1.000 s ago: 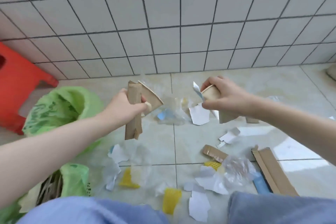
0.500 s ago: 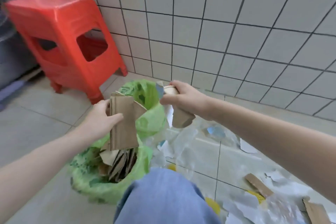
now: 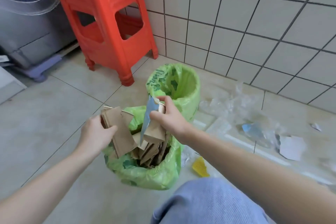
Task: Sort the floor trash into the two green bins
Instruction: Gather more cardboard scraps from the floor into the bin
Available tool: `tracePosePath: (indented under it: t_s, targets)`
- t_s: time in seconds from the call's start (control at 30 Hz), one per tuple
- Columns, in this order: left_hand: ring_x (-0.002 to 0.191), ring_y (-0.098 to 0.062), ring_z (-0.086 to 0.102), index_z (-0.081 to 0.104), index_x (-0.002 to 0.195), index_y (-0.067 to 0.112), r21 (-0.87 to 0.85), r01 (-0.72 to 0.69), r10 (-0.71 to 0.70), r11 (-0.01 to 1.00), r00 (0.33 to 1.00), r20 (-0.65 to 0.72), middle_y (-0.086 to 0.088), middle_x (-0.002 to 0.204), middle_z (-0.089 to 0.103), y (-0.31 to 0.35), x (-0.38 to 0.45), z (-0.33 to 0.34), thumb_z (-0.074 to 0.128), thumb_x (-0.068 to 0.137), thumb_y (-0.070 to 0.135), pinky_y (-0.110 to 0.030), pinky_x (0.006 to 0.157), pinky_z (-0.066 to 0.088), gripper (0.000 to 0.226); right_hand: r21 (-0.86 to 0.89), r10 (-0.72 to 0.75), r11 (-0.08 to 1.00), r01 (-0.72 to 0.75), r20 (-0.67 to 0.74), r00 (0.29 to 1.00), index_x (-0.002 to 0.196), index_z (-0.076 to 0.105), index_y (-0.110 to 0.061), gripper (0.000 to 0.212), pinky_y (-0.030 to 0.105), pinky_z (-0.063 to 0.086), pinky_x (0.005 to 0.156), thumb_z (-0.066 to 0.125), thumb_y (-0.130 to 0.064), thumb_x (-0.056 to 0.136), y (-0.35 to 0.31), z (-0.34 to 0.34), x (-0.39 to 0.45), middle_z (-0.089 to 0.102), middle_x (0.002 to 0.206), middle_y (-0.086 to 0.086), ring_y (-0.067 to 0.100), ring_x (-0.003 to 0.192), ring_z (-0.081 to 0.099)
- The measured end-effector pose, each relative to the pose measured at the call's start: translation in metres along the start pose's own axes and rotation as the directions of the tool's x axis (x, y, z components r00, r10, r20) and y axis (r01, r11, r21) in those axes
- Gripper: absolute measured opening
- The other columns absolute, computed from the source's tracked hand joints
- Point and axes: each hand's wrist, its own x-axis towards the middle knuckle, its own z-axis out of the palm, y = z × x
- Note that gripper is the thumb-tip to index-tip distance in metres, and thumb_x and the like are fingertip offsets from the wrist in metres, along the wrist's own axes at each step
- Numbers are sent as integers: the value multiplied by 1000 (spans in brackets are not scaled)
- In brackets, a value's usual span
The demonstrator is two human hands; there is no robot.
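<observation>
Folded brown cardboard pieces (image 3: 119, 129) gripped by left hand (image 3: 96, 132), flattened brown paper cup with blue-white scrap (image 3: 153, 123) pinched by right hand (image 3: 169, 117), both held over near green-bagged bin (image 3: 145, 174). Judged light, stiff, crushable; best held at edges. Second green-lined bin (image 3: 181, 85) at 1 o'clock.

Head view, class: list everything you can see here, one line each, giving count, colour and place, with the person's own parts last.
stool: one, red, back left by the wall
appliance: one, grey, far left
near bin: one, green liner, centre, holds brown cardboard
far bin: one, green liner, behind the near bin
clear plastic: several pieces, on the floor right
white paper: one large scrap, floor far right
yellow scrap: one, floor right of near bin
cardboard: brown, in left grip over near bin
cup: brown with blue-white scrap, in right grip
knee: blue trousers, bottom
left hand
right hand
</observation>
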Motion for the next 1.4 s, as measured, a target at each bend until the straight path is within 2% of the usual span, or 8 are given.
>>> tracePosePath:
  t_s: [0.13,0.33,0.6,0.87,0.97,1.07,1.2,1.4]
  targets:
    - [83,-25,49,56,87,7,58,-79,79,995,997,-5,-7,95,50,-9,-3,28,66,79,14,-31,73,37,14,-37,-10,999,10,-7,1000,122,37,-26,46,17,47,57,58,-12,84,24,14,11,55,97,-3,5,66,57]
    - [91,-24,49,53,113,7,142,-252,244,957,967,75,0,106,36,-26,-10,60,61,83,8,-27,83,39,32,-444,-94,890,105,48,994,128,38,-17,55,24,37,77,57,-24,77,70,26,21,48,123,5,12,96,47]
    - [107,-26,51,48,84,24,231,-178,107,957,951,289,2,102,38,-30,-15,70,55,85,48,-41,89,45,25,-619,-66,769,159,170,983,141,27,-8,86,26,34,99,62,-53,77,80,23,10,33,133,0,16,119,36]
    - [111,-18,51,57,101,20,152,-301,278,942,948,157,8,127,41,-27,-11,45,65,79,33,-35,89,45,27,-725,21,666,176,254,967,102,32,-16,48,26,35,79,70,-34,79,65,8,-12,34,106,0,17,97,40]
    - [92,-23,52,47,95,18,159,-343,315,926,932,178,3,104,47,-23,-13,43,63,78,16,-33,74,41,24,-742,-22,661,112,131,991,146,11,-10,90,30,36,98,70,-31,81,59,-1,-8,30,137,8,27,127,36]
    - [92,-26,53,37,106,23,173,-361,314,916,917,246,1,107,50,-22,-20,47,58,79,9,-34,72,42,37,-733,-128,658,172,116,985,149,-16,-22,116,36,34,108,75,-27,77,57,-3,-4,23,144,8,28,132,34]
    - [116,-29,52,25,140,33,236,-361,250,902,883,397,-1,136,41,-27,-27,61,54,79,8,-40,90,47,72,-811,-158,503,298,253,955,148,18,-13,91,35,39,103,73,-33,78,61,1,-3,19,149,5,27,130,37]
    - [108,-31,54,35,135,28,299,-328,168,896,875,455,-7,126,46,-32,-19,83,50,85,14,-40,85,47,54,-848,-110,437,299,280,954,144,26,-9,77,40,40,104,61,-46,86,81,12,-1,29,145,6,26,132,36]
